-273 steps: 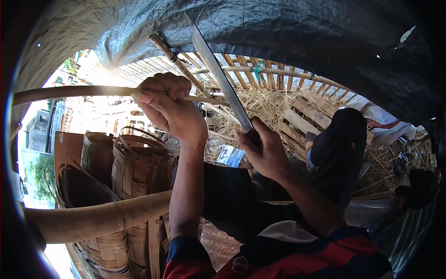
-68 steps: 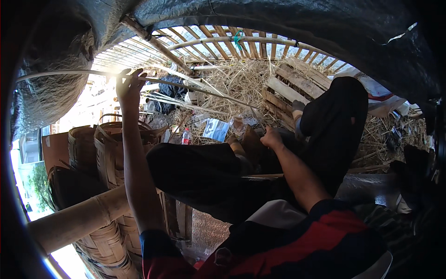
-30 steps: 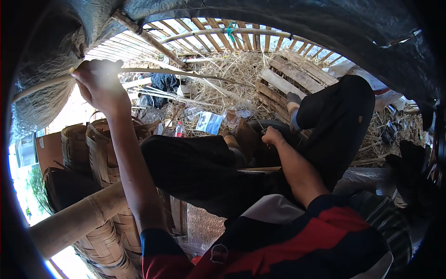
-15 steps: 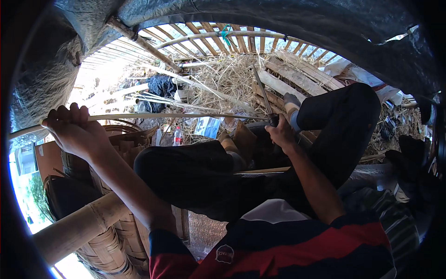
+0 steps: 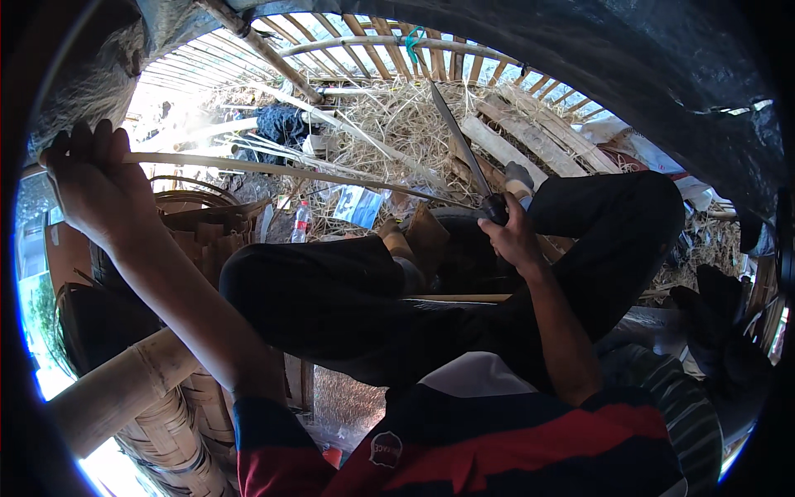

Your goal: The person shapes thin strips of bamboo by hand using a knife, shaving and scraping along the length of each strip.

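Left hand: the left hand (image 5: 95, 186) is closing its fingers around the far end of a long bamboo strip (image 5: 273, 170), holding it raised out to the person's left.
Right hand: the right hand (image 5: 515, 238) is gripping the dark handle of a long knife (image 5: 460, 149), whose blade is pointing up and away.
Strip: it is running from the left fist across to the knife handle, above the raised knees in black trousers (image 5: 348, 290).
Progress: judging by the blade sitting at the strip's near end, the paring looks under way, with most of the length seemingly left to work.
Surroundings: woven bamboo baskets (image 5: 199, 228) are standing at the left, straw (image 5: 397, 124) is lying ahead, and a thick bamboo pole (image 5: 124, 389) is crossing below.
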{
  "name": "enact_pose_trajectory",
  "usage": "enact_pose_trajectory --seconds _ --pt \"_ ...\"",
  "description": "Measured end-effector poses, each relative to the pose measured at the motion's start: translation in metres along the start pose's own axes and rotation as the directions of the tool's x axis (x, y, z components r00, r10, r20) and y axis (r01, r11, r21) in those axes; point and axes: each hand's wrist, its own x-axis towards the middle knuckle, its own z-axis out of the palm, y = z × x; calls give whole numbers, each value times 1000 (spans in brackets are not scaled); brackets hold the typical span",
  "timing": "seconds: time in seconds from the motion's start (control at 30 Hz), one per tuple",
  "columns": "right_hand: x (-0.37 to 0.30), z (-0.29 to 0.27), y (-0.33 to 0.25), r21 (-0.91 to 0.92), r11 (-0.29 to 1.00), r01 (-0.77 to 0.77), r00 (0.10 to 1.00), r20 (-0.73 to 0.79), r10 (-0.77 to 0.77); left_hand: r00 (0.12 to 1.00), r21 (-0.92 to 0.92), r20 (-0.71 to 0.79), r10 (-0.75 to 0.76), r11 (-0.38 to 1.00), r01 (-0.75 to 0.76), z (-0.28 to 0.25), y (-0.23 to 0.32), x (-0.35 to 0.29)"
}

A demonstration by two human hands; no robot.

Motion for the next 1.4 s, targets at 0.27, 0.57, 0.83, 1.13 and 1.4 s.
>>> enact_pose_trajectory --seconds 0.27,0.57,0.83,1.13,1.4 --pt "-4 -6 -17 70 995 -71 995 71 66 990 31 -139 -37 999 42 2 21 -28" --pt "4 -15 -22 322 936 -145 989 12 149 959 -95 281 -21 994 49 -70 49 0" --pt "-10 3 -11 -20 999 33 999 -39 -33 994 -190 71 -83 977 95 -4 4 -40" --pt "-71 34 -75 58 971 230 911 338 -236 873 -460 465 -145 803 379 -23 -17 -46" --pt "-36 44 36 -441 898 10 985 158 66 832 -523 549 -77 745 414 -26 -18 -49"
